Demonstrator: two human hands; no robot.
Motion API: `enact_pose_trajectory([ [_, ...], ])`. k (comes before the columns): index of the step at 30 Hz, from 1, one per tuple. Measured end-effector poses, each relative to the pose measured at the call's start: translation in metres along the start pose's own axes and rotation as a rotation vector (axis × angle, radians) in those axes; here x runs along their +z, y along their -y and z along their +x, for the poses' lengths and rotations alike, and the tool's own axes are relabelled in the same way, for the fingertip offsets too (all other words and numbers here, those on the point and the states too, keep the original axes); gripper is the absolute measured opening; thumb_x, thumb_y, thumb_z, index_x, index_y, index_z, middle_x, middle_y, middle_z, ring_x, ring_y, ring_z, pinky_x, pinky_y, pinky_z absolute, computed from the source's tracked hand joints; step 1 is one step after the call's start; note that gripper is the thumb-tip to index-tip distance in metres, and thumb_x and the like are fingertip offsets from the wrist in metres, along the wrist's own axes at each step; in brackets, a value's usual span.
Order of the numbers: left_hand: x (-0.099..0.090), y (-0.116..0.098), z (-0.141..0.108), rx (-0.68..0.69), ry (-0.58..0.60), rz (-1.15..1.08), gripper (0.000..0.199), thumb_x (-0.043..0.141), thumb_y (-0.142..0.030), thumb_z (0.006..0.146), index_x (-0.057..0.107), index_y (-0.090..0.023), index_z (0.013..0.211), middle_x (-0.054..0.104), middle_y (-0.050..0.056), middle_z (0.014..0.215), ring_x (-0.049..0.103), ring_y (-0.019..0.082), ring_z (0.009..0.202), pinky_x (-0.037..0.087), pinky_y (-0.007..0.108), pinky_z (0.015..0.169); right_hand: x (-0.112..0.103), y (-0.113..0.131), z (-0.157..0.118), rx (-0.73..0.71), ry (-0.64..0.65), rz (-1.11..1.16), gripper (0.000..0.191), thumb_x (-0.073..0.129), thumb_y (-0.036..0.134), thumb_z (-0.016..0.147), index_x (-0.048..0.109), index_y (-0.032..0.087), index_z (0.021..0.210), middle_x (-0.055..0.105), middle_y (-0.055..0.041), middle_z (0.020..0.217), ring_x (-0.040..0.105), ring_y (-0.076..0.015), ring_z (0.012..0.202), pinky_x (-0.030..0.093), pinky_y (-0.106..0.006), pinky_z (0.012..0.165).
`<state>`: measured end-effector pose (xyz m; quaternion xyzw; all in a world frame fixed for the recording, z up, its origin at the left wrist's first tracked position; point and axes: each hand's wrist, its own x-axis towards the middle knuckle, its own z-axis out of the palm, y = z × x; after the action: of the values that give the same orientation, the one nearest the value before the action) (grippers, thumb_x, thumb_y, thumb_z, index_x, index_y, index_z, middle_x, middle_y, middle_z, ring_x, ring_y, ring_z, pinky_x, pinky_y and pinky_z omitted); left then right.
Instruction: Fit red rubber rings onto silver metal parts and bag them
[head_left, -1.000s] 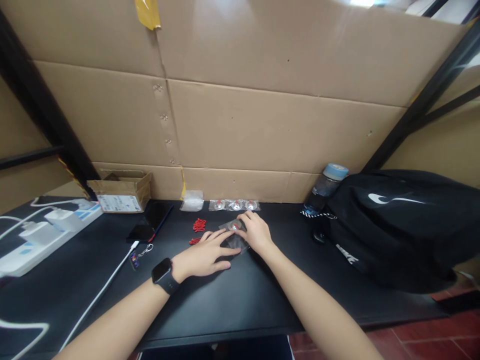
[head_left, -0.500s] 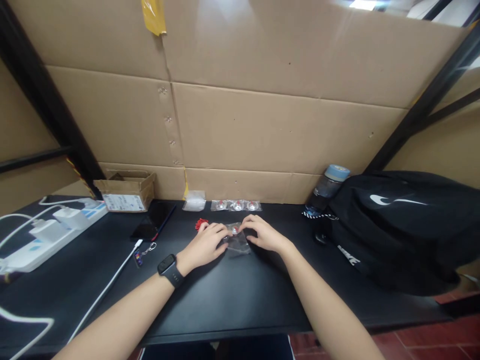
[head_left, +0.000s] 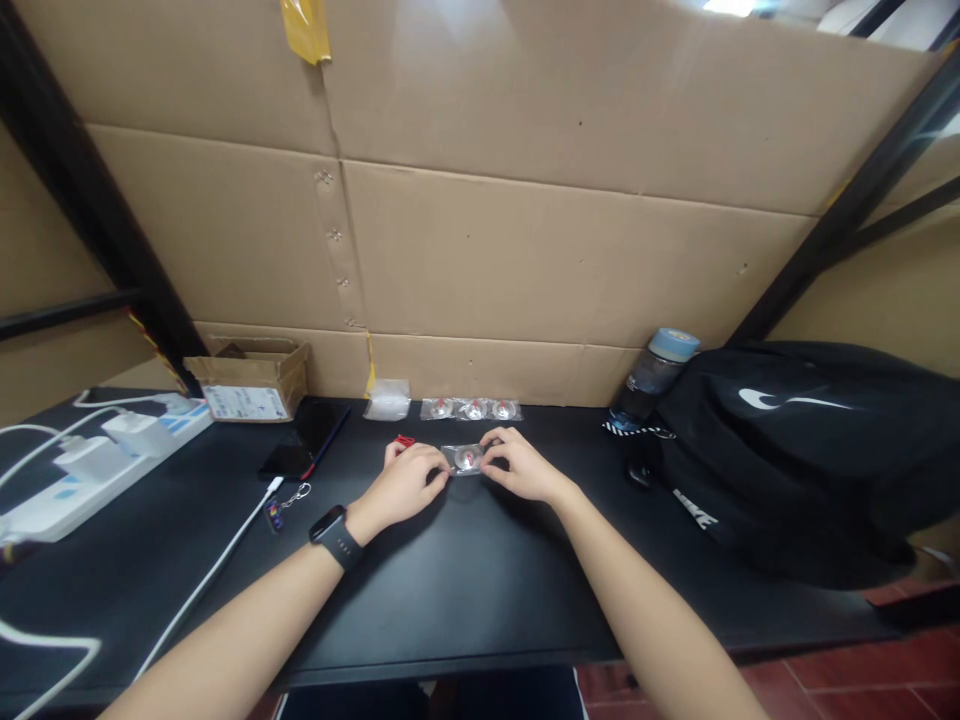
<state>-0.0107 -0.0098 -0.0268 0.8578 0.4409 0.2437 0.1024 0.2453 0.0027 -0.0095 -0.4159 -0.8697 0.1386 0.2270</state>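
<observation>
A small clear plastic packet [head_left: 468, 459] with a round silvery and red item inside lies between my hands over the black table. My left hand [head_left: 407, 482], with a dark watch on its wrist, pinches the packet's left edge. At the right edge, the fingertips of my right hand [head_left: 519, 464] grip the plastic. A red bundle [head_left: 405, 441] sits just behind my left hand, partly hidden by it. Farther back, three similar packets [head_left: 472, 409] form a row, with a stack of clear bags [head_left: 388, 399] to their left.
On the left are a power strip [head_left: 112, 470] with white cables, a small carton [head_left: 251, 385], a phone [head_left: 306, 441] and a keychain [head_left: 276, 514]. A bottle [head_left: 654, 375] and a black backpack [head_left: 810, 460] stand on the right. Cardboard [head_left: 480, 270] walls the back.
The loose plastic that hung toward me below the round item is now folded in, so the packet looks small and flat. Both hands have stayed almost in place at its edges.
</observation>
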Motion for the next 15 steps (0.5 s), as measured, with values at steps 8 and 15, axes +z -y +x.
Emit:
enact_pose_trajectory([
  [8, 0.003, -0.004, 0.005, -0.139, -0.072, -0.061, 0.032, 0.053, -0.034, 0.094, 0.055, -0.027, 0.125, 0.076, -0.001, 0.087, 0.066, 0.021, 0.092, 0.030, 0.041, 0.091, 0.010, 0.003, 0.006, 0.117, -0.171, -0.018, 0.022, 0.069, 0.035, 0.089, 0.063, 0.021, 0.105, 0.064, -0.0062, 0.104, 0.057, -0.0219, 0.100, 0.047, -0.036, 0.089],
  [15, 0.010, -0.003, 0.002, 0.039, -0.103, 0.090, 0.029, 0.051, -0.025, 0.096, 0.064, -0.031, 0.121, 0.062, 0.006, 0.125, 0.050, 0.026, 0.120, 0.032, 0.044, 0.096, 0.010, 0.016, 0.006, -0.015, -0.023, -0.133, 0.022, 0.068, 0.033, 0.090, 0.069, 0.026, 0.111, 0.065, -0.0084, 0.121, 0.053, -0.0273, 0.117, 0.038, -0.043, 0.094],
])
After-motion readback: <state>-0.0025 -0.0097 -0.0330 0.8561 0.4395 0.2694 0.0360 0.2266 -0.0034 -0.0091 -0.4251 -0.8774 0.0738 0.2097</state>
